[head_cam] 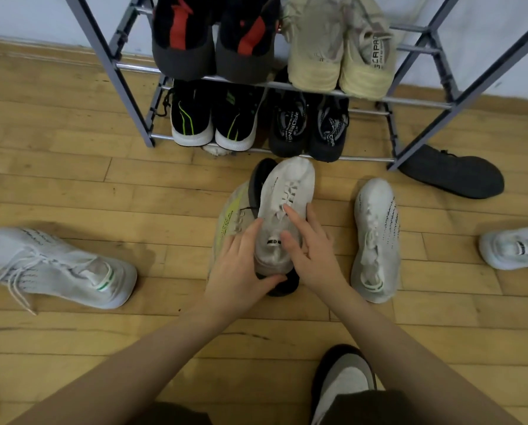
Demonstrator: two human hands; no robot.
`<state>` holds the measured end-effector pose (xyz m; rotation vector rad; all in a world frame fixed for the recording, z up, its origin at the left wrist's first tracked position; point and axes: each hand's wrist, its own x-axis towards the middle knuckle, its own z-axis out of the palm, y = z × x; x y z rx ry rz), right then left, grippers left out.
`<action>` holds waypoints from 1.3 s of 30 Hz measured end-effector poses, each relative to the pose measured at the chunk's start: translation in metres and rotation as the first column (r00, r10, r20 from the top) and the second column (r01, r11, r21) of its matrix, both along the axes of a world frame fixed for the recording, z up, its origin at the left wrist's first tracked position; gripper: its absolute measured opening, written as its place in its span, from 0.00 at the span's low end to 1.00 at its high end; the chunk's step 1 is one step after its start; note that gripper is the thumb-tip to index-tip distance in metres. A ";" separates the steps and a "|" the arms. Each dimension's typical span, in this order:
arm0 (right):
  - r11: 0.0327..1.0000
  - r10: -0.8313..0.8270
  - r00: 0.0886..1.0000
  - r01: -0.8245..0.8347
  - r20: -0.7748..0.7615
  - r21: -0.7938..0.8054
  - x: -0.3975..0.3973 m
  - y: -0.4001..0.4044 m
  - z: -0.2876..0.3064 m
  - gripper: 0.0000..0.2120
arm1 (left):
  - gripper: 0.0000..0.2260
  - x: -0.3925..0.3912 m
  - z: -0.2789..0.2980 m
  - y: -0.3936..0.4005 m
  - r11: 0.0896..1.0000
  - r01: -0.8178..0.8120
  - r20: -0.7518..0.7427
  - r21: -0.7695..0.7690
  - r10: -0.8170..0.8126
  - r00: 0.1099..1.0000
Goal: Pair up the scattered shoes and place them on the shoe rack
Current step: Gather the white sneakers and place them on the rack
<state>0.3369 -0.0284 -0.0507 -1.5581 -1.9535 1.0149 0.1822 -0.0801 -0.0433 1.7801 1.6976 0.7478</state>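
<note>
— Two hands on one white sneaker (282,216) at floor centre, just before the shoe rack (311,87). Left hand (241,268) cups its heel side, right hand (313,250) lies fingers spread across the laces.

— Gripped?

— Left wraps it; right rests flat, not closed. It lies on a yellow-striped shoe (230,222).

— Around it?

— White shoes left (60,268) and right (376,240), dark shoe (452,176) by the rack's leg. Four pairs shelved.

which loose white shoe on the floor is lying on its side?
The white shoe at far left, with loose laces trailing and a green heel mark. It lies on its side; the white shoe right of the hands sits upright, laces up.
</note>
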 end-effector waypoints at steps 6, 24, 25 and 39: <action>0.999 0.052 0.970 -0.053 0.238 -0.003 0.017 -0.005 -0.011 0.22 | 0.40 0.000 -0.003 -0.003 0.992 0.113 -0.229 0.052 -0.098 0.968; 0.894 0.396 0.877 -0.436 0.274 0.104 -0.128 -0.024 0.027 0.22 | 0.22 -0.145 0.029 -0.062 0.943 -0.333 -0.403 0.004 0.306 0.863; 0.877 0.440 0.855 -0.475 0.275 0.071 -0.141 -0.026 0.024 0.22 | 0.22 -0.156 0.027 -0.068 0.929 -0.369 -0.401 -0.004 0.337 0.852; 0.724 0.659 0.666 -0.688 0.348 -0.053 -0.278 -0.033 -0.025 0.27 | 0.28 -0.236 -0.035 -0.106 0.649 -0.707 -0.435 -0.279 0.571 0.696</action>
